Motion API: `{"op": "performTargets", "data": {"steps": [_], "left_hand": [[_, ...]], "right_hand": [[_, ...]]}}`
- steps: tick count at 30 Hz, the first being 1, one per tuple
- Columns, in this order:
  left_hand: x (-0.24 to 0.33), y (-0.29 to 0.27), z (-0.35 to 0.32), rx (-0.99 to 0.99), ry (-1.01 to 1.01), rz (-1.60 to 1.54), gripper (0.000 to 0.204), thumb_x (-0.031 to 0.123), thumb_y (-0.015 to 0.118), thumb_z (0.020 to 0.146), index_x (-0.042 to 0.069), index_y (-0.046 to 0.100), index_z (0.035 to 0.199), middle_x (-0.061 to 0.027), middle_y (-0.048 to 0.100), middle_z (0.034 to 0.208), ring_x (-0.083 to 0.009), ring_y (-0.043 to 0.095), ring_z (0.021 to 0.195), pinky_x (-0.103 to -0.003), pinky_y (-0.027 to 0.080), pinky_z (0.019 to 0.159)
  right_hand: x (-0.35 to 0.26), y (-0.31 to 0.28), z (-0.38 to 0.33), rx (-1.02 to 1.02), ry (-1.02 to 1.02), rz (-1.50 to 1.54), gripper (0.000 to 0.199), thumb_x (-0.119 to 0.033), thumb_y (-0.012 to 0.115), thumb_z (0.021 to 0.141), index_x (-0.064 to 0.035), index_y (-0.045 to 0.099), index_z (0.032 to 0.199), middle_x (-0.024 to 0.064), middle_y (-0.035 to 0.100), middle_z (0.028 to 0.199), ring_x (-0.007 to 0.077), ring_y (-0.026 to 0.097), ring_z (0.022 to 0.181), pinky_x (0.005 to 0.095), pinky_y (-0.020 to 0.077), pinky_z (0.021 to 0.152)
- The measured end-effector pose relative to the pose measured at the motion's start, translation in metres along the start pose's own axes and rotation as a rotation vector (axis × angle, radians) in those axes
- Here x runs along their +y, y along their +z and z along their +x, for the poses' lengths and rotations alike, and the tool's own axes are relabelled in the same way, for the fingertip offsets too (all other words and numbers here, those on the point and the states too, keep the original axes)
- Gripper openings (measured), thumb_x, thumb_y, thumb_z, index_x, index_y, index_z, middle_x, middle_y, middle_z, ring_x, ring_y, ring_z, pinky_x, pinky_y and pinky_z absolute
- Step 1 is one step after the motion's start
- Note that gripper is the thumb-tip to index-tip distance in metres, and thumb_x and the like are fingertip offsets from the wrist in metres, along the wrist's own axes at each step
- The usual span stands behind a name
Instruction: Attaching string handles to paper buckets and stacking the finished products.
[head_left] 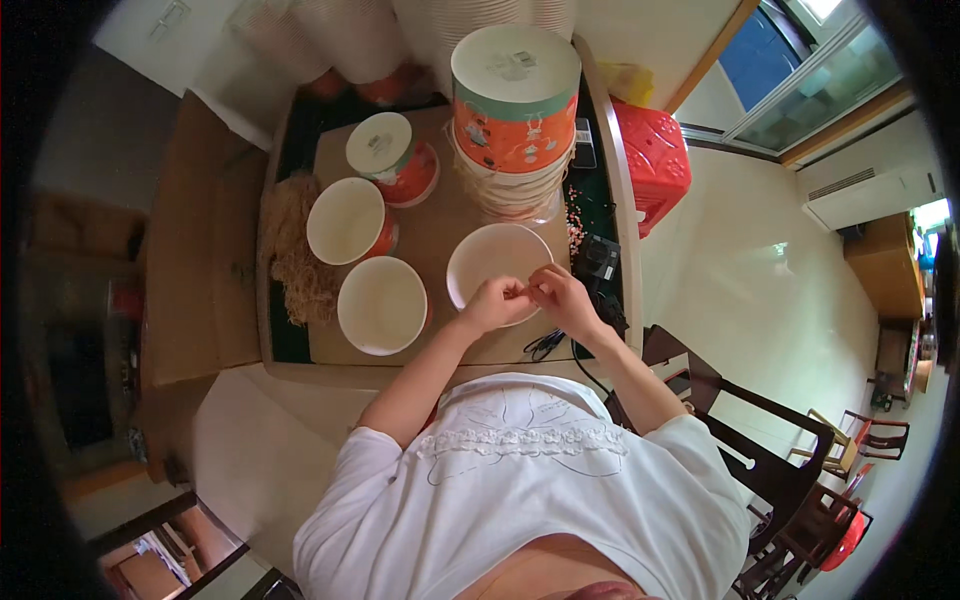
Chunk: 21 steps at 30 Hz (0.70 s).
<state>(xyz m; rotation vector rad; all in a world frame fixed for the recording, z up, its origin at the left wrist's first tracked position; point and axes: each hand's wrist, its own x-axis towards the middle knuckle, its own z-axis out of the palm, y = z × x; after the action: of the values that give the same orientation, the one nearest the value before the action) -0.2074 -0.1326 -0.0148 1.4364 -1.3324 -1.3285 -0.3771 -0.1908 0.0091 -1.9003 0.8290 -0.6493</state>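
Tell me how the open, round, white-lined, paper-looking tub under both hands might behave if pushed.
Judging by its thin rim, the tub is probably light and might flex if squeezed. It would likely slide fairly easily, as it appears to rest on a flat brown cardboard sheet. A high push could tip it, since no bulky contents show inside.

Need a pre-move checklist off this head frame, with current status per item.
1. Both hands visible: ok; left hand and right hand meet at the near side of the open tub.
2. Item between the fingertips identified: cannot tell; too small.
3. Open tub mouth-up: ok.
4. Nearer left tub and farther left tub apart from the hands: ok.
5. Cables put away: not ok; a dark coiled cable lies by the near table edge.
6. Small pinkish pieces gathered up: not ok; scattered along the right side.
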Motion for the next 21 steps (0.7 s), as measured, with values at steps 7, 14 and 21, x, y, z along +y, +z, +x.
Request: {"op": "performTargets", "data": {"steps": [7, 14, 21], "left_hand": [[0.010, -0.010, 0.005, -0.025, -0.621, -0.935, 0.009, 0.016, 0.059, 0.086, 0.008, 0.062, 0.086, 0.0005, 0.058, 0.074, -0.0080, 0.052, 0.061, -0.020, 0.034, 0.044], [0.010, -0.002, -0.004, -0.023, -0.604, -0.955, 0.009, 0.018, 0.061, 0.086, 0.009, 0.063, 0.087, 0.0017, 0.058, 0.076, -0.0065, 0.049, 0.059, -0.020, 0.032, 0.042], [0.013, 0.000, -0.010, 0.054, -0.588, -0.899, 0.007, 0.013, 0.062, 0.085, 0.007, 0.064, 0.083, 0.0037, 0.052, 0.065, -0.0051, 0.044, 0.051, -0.020, 0.028, 0.041]], "right_hand": [[-0.007, 0.028, -0.017, 0.398, 0.035, 0.064, 0.010, 0.001, 0.064, 0.079, -0.0034, 0.061, 0.088, 0.0067, 0.060, 0.091, 0.0108, 0.055, 0.060, 0.0217, 0.0429, 0.051], [-0.008, 0.036, -0.025, 0.501, -0.022, 0.112, 0.015, 0.004, 0.062, 0.081, -0.0039, 0.065, 0.092, 0.0066, 0.060, 0.099, 0.0050, 0.050, 0.059, 0.0172, 0.0376, 0.049], [-0.011, 0.032, -0.029, 0.452, -0.077, -0.095, 0.021, 0.005, 0.062, 0.079, -0.0059, 0.067, 0.097, 0.0102, 0.060, 0.103, 0.0103, 0.058, 0.065, 0.0210, 0.0457, 0.052]]}}
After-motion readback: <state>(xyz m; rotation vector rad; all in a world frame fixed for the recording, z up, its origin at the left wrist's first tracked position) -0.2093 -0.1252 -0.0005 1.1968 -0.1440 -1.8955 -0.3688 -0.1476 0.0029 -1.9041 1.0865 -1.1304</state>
